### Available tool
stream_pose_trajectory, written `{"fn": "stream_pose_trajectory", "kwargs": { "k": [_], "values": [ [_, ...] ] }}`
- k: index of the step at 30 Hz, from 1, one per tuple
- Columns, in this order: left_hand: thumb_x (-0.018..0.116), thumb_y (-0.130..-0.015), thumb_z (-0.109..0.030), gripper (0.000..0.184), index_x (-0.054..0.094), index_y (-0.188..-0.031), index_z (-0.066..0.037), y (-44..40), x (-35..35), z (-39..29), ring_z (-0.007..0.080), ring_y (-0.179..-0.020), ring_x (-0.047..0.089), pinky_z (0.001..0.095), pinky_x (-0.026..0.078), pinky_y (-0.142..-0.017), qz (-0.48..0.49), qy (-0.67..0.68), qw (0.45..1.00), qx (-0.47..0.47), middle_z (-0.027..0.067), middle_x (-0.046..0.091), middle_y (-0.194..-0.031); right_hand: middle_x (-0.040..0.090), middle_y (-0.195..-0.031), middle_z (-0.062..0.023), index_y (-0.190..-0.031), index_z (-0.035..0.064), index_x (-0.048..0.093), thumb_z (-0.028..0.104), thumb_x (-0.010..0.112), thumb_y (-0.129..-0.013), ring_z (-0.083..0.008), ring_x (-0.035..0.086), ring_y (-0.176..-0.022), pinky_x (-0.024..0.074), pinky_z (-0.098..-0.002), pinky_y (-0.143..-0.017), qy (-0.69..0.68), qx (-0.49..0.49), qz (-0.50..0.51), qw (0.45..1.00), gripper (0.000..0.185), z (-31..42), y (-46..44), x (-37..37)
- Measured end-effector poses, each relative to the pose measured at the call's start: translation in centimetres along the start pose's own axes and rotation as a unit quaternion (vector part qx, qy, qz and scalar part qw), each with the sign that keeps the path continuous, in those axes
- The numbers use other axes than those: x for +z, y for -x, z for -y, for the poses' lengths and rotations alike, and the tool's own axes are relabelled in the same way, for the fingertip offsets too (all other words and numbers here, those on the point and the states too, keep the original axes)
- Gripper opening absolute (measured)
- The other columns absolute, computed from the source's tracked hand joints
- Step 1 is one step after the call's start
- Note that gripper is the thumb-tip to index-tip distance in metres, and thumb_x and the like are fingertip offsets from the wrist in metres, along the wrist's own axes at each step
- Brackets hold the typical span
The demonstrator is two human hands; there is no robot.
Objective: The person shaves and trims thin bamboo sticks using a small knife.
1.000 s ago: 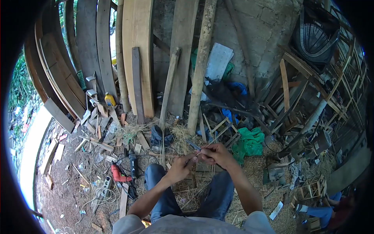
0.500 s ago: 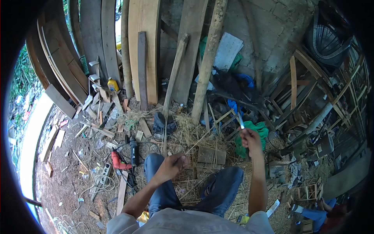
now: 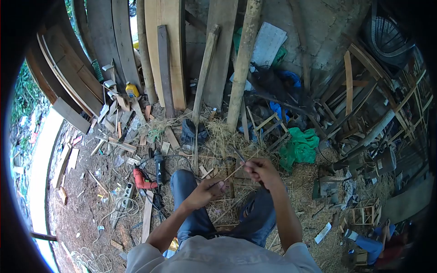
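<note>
My left hand [image 3: 207,192] is closed round a thin wooden stick [image 3: 233,172], which slants up and to the right over my knees. In my right hand [image 3: 263,174] is a knife, its fingers wrapped round the handle. The knife blade [image 3: 237,153] points up and to the left, crossing close to the stick near my right fingers. Whether blade and stick touch, I cannot tell. Most of the handle is hidden by the fingers.
A red power drill [image 3: 144,179] and a dark power tool [image 3: 159,167] lie by my left knee, near a power strip [image 3: 126,195] with cords. Boards [image 3: 168,59] lean at the back. A green plastic bag [image 3: 300,148] lies right; another person's leg [image 3: 368,245] shows lower right.
My right hand has come down and left with the knife, from beside the green bag to the stick. My left hand still holds the stick, slightly lower and more to the right.
</note>
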State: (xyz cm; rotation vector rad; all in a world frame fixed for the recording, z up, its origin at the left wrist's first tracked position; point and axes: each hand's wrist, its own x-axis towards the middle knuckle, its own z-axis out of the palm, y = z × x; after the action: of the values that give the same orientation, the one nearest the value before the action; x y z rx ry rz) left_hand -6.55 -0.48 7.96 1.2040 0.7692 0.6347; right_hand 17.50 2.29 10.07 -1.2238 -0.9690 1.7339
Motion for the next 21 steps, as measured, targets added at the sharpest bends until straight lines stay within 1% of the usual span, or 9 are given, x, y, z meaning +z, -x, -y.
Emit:
{"fn": "stream_pose_trajectory", "kwargs": {
  "k": [3,5,8,10,11,13,15,17,21],
  "values": [
    [0.042,-0.1,-0.024,0.026,0.054,-0.088,-0.004,0.3,-0.1,0.6,0.0031,-0.052,0.03,0.0219,0.024,-0.046,-0.003,-0.045,0.999,0.009,-0.0055,0.035,-0.061,0.051,-0.067,0.0007,-0.106,-0.0065,0.06,0.009,0.054,-0.093,-0.0031,0.035,-0.048,0.0255,-0.0204,-0.042,-0.008,0.009,0.007,1.0,0.021,-0.1,-0.6,-1.0],
    [0.042,-0.1,-0.024,0.027,0.054,-0.086,-0.004,0.1,-0.1,-0.3,0.0032,-0.052,0.029,0.0222,0.024,-0.046,-0.003,0.007,0.999,-0.042,-0.0053,0.035,-0.061,0.052,-0.067,0.0007,-0.106,-0.0062,0.061,0.009,0.054,-0.093,-0.0035,0.035,-0.048,0.0261,-0.0217,-0.042,-0.001,-0.005,0.005,1.0,0.021,0.0,-0.8,-2.3],
    [0.041,-0.1,-0.022,0.022,0.052,-0.091,-0.006,0.3,-1.1,0.0,0.0045,-0.051,0.027,0.0223,0.025,-0.045,0.033,-0.005,0.999,-0.037,-0.0056,0.031,-0.06,0.053,-0.069,0.0003,-0.11,-0.0056,0.06,0.01,0.053,-0.094,-0.0031,0.036,-0.047,0.0255,-0.0203,-0.042,-0.002,-0.035,-0.054,0.998,0.023,0.0,-1.4,-5.8],
    [0.041,-0.1,-0.022,0.021,0.052,-0.093,-0.006,0.6,-2.2,0.9,0.0044,-0.05,0.027,0.022,0.025,-0.045,0.011,0.025,0.998,-0.052,-0.0058,0.03,-0.059,0.054,-0.069,0.0003,-0.11,-0.0061,0.059,0.011,0.054,-0.094,-0.0026,0.036,-0.048,0.0262,-0.0196,-0.041,-0.045,-0.112,-0.164,0.979,0.025,1.3,-0.9,-7.0],
    [0.041,-0.1,-0.022,0.02,0.051,-0.095,-0.007,0.4,-2.6,1.4,0.0043,-0.049,0.026,0.0217,0.025,-0.045,-0.014,0.058,0.996,-0.069,-0.0059,0.029,-0.059,0.055,-0.07,0.0001,-0.112,-0.0032,0.06,0.013,0.054,-0.094,-0.0024,0.037,-0.048,0.0275,-0.0192,-0.041,-0.026,-0.103,-0.168,0.98,0.025,1.0,-0.6,-6.8],
    [0.042,-0.1,-0.022,0.019,0.052,-0.095,-0.006,-0.6,-2.8,2.6,0.0042,-0.047,0.026,0.0215,0.022,-0.043,-0.019,0.078,0.995,-0.065,-0.0057,0.031,-0.059,0.055,-0.072,-0.0009,-0.115,0.0007,0.06,0.014,0.054,-0.094,-0.003,0.039,-0.049,0.0286,-0.0192,-0.041,0.099,-0.004,-0.162,0.982,0.026,1.2,0.2,-2.4],
    [0.044,-0.099,-0.022,0.019,0.052,-0.096,-0.006,-1.4,-2.2,2.6,0.004,-0.045,0.027,0.0214,0.02,-0.041,-0.017,0.098,0.993,-0.061,-0.0056,0.033,-0.059,0.055,-0.072,-0.002,-0.112,0.0028,0.061,0.014,0.054,-0.094,-0.004,0.04,-0.049,0.0298,-0.0193,-0.042,0.031,-0.014,0.009,0.999,0.022,-1.2,0.5,0.7],
    [0.043,-0.099,-0.021,0.018,0.052,-0.094,-0.006,-1.7,-1.2,1.6,0.0039,-0.044,0.026,0.0217,0.02,-0.04,0.002,0.125,0.99,-0.062,-0.0057,0.032,-0.058,0.054,-0.071,-0.0024,-0.106,0.0006,0.061,0.013,0.056,-0.092,-0.0048,0.041,-0.05,0.0306,-0.0197,-0.043,-0.058,0.053,0.054,0.995,0.019,-2.8,0.3,3.4],
    [0.043,-0.1,-0.021,0.019,0.052,-0.093,-0.006,-1.2,-0.7,0.9,0.0037,-0.044,0.026,0.0219,0.019,-0.04,-0.008,0.109,0.993,-0.035,-0.0058,0.032,-0.058,0.054,-0.071,-0.0013,-0.104,-0.001,0.061,0.012,0.059,-0.09,-0.0048,0.04,-0.049,0.0294,-0.0199,-0.043,-0.073,0.06,0.082,0.992,0.019,-3.6,-0.9,2.7]
  ]
}}
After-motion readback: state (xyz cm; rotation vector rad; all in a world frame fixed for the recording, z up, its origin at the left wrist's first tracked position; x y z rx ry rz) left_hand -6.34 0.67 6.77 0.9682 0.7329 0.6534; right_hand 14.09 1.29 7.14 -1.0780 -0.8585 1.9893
